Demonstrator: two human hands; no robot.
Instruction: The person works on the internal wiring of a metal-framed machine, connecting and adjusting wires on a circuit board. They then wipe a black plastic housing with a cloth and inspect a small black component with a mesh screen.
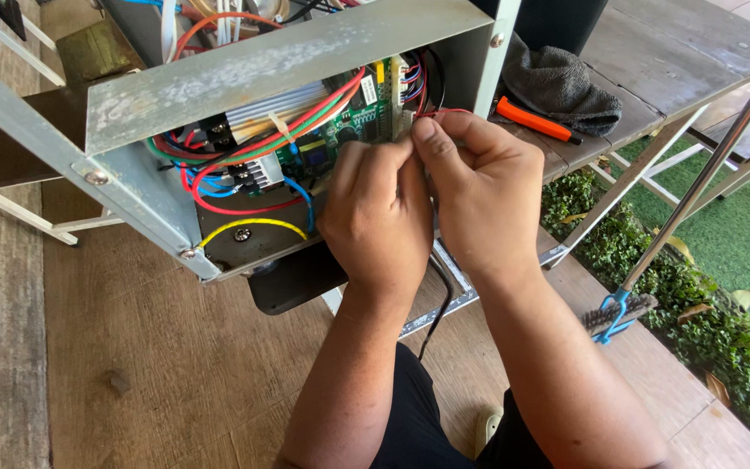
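Both forearms lead up to the left hand (375, 217) and right hand (483, 195), fingertips pinched together on thin red wires (441, 112) beside the green circuit board (349, 117); seating them next needs fine aim.

Outdoor repair spot: wooden deck (175, 365), bench (653, 61), grass (740, 234) (opened metal electrical unit (219, 95)).

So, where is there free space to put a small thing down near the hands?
The wooden floor left of the left hand, below the metal box, is bare. The bench planks right of the grey cloth are bare too. Inside the box, wires and the circuit board crowd everything beside the right hand.
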